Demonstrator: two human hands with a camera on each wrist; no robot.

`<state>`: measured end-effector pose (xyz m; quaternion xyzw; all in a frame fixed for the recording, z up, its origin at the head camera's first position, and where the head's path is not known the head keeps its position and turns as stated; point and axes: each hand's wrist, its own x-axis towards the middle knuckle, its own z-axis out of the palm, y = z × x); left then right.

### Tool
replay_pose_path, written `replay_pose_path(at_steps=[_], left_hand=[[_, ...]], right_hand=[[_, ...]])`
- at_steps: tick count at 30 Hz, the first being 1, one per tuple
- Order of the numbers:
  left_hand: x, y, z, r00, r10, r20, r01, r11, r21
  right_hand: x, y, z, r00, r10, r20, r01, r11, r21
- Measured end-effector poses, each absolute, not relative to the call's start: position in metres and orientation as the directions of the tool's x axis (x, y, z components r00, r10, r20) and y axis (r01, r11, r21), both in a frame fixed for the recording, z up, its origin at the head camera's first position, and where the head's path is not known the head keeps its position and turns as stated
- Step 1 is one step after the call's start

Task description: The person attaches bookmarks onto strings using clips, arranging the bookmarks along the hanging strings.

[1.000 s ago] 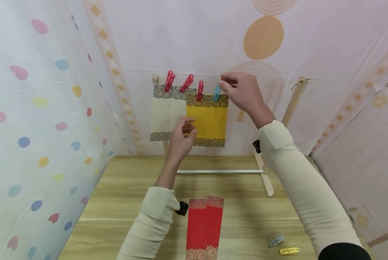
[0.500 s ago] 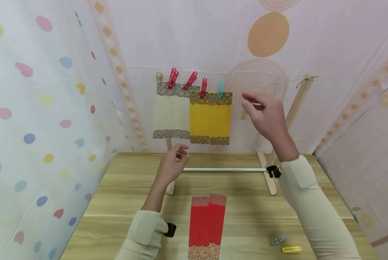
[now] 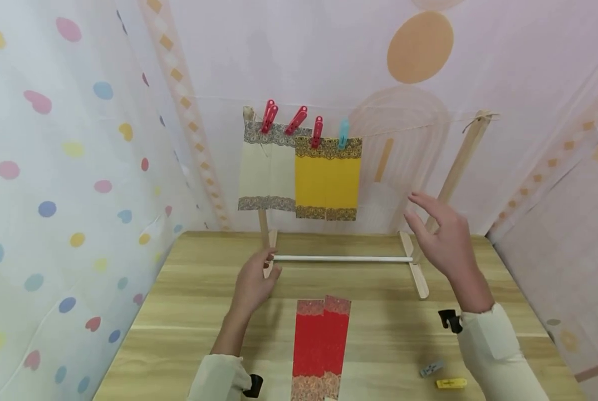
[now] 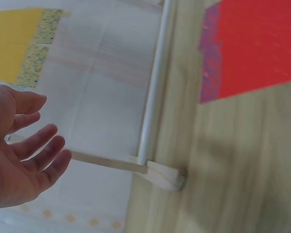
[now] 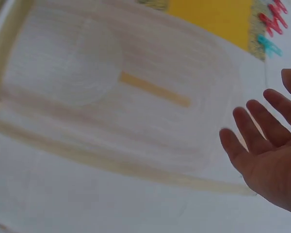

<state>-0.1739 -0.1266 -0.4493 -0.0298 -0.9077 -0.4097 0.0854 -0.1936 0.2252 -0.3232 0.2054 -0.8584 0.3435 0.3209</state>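
A yellow cloth (image 3: 327,181) with dark patterned bands hangs from the string (image 3: 404,131), clipped by a red clothespin (image 3: 317,132) and a light blue clothespin (image 3: 343,134). Left of it, partly behind, a cream cloth (image 3: 267,170) with grey bands hangs from more red clothespins (image 3: 296,121). My left hand (image 3: 254,284), fingers loosely bent and holding nothing, is over the table near the rack's left foot. The right hand (image 3: 446,236) is in the air before the right post, fingers relaxed, holding nothing. Two red strips of cloth (image 3: 320,342) lie overlapping on the table.
The wooden rack has a right post (image 3: 464,156), a right foot (image 3: 414,266) and a white crossbar (image 3: 341,258) low over the wooden table (image 3: 179,312). A grey clothespin (image 3: 431,368) and a yellow clothespin (image 3: 451,383) lie at the front right. Patterned curtains (image 3: 93,195) enclose the table.
My right hand has let go of the light blue clothespin and moved down and right. The left hand has dropped from the hanging cloths toward the table. The clothespin stays on the string.
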Motion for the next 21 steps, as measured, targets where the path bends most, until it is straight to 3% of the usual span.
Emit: replay_pose_path(at_steps=[11,17,21], left_hand=[[-0.146,-0.120,-0.488,-0.971,0.076,0.227,0.192,0.814,0.549],[-0.136,-0.111,-0.504,-0.966,0.133,0.222,0.215,0.888,0.405],[-0.131,-0.103,-0.520,-0.983,0.128,0.133,0.166,0.926,0.338]], right_hand=[[-0.156,0.247,-0.395,-0.858,-0.169,0.485,-0.427,0.761,-0.489],[-0.140,0.256,-0.427,-0.886,-0.203,0.416,-0.401,0.787,-0.469],[-0.126,0.266,-0.447,-0.907,-0.217,0.360,-0.371,0.815,-0.445]])
